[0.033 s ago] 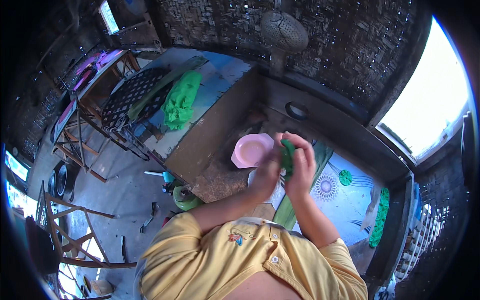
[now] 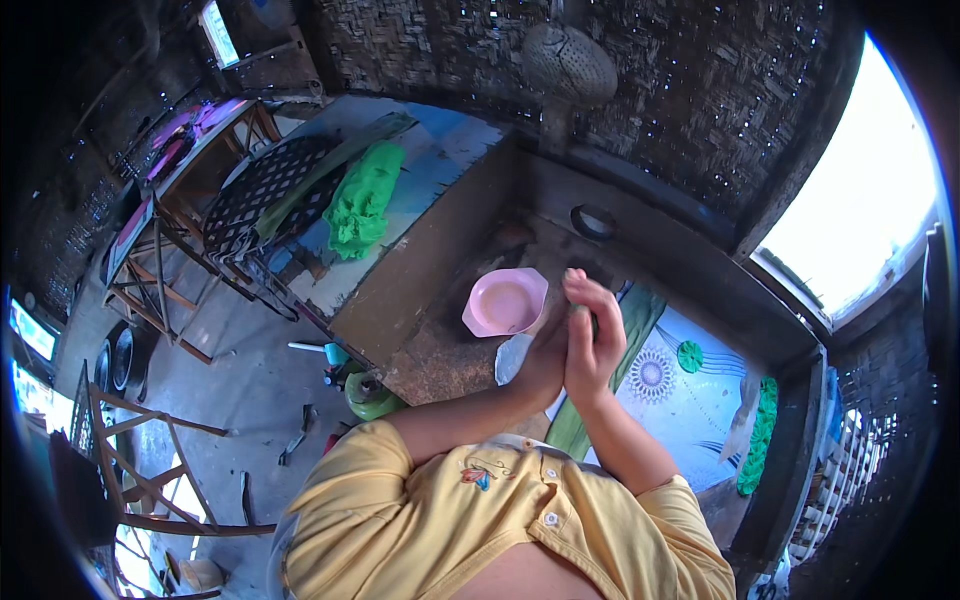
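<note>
A dark woven wall (image 2: 700, 90) fills the top of the view, with a bright window opening (image 2: 860, 210) at its right. Below it runs a long tabletop (image 2: 440, 250) of brown board whose far left part is painted blue; a black lattice mat (image 2: 255, 195) and a crumpled green cloth (image 2: 362, 200) lie on that blue end. Nearer the person, the surface carries a pale blue patterned sheet (image 2: 690, 400) with a long green leaf (image 2: 625, 330) laid across its left edge. The person, in a yellow buttoned shirt (image 2: 480, 520), raises both forearms from the lower edge so that the palms meet in front of the chest. The right hand (image 2: 592, 335) presses flat against the left hand (image 2: 545, 360), fingers straight and upright; a small green thing (image 2: 574, 275) shows between them at the top of the fingers, mostly hidden, so what it is cannot be told. Each grip is narrow, flattened on that green thing between the palms. Just left of the hands, a pink bowl (image 2: 505, 302) sits upright on the brown board, close to the left hand. A green pot (image 2: 368, 397) stands on the floor below the board's edge.
</note>
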Available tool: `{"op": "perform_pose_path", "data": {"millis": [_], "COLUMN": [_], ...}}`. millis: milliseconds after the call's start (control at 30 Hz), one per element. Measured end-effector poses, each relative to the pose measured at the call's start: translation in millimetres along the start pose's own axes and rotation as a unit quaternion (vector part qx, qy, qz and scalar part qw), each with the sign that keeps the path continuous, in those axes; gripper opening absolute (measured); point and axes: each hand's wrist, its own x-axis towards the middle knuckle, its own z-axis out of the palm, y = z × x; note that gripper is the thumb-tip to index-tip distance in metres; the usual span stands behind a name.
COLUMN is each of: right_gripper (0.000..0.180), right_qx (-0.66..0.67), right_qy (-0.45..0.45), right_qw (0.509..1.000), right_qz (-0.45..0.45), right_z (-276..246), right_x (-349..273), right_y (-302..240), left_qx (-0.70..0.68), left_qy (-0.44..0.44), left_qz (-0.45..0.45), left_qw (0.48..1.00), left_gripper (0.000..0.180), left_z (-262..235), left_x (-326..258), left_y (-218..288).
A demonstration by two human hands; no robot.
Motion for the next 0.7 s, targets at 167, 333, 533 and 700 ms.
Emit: {"op": "perform_pose_path", "data": {"millis": [167,333,533,700], "right_gripper": [0.055,0.066,0.092,0.074], "right_qx": [-0.097,0.064,-0.136,-0.292], "right_qy": [0.091,0.147,-0.124,-0.031], "right_qw": [0.987,0.978,0.983,0.956], "right_qz": [-0.087,0.131,0.001,0.008], "right_z": [-31,-73,-51,-80], "right_x": [5,2,-16,9], "right_y": [28,51,6,6], "left_qx": [-0.32,-0.434,-0.169,-0.316], "left_qy": [-0.175,-0.198,0.055,-0.091], "left_qz": [-0.126,-0.259,-0.071,-0.054], "left_qw": [0.923,0.84,0.982,0.943], "left_gripper": [0.044,0.068,0.073,0.072], "left_z": [12,24,35,67], "left_x": [3,11,54,36], "left_y": [-39,-43,-9,-6]}}
